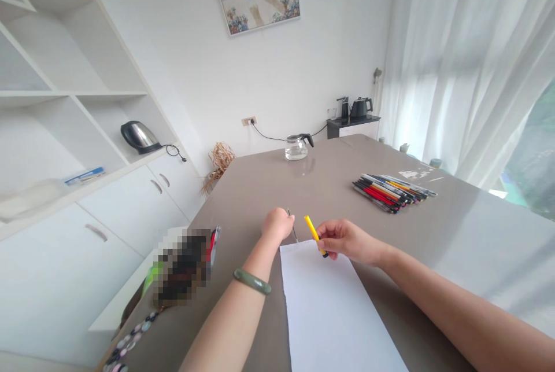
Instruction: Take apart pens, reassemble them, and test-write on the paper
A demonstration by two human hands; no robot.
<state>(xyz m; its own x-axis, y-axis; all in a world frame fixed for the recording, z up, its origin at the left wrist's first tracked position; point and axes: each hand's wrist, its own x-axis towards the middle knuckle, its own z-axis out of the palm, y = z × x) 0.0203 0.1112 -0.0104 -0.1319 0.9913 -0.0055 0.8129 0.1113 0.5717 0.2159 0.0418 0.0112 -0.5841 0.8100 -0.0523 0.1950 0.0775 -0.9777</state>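
A white sheet of paper lies on the grey-brown table in front of me. My right hand is closed around a yellow pen, its dark tip touching the paper's far edge. My left hand, with a green bangle on the wrist, is closed in a fist just beyond the paper's far left corner. A thin dark stick pokes out of that fist; I cannot make out what it is.
A row of several coloured pens lies at the right. A glass jug stands at the table's far end, a kettle set behind it. White shelves and cabinets with a steel kettle line the left; curtains hang right.
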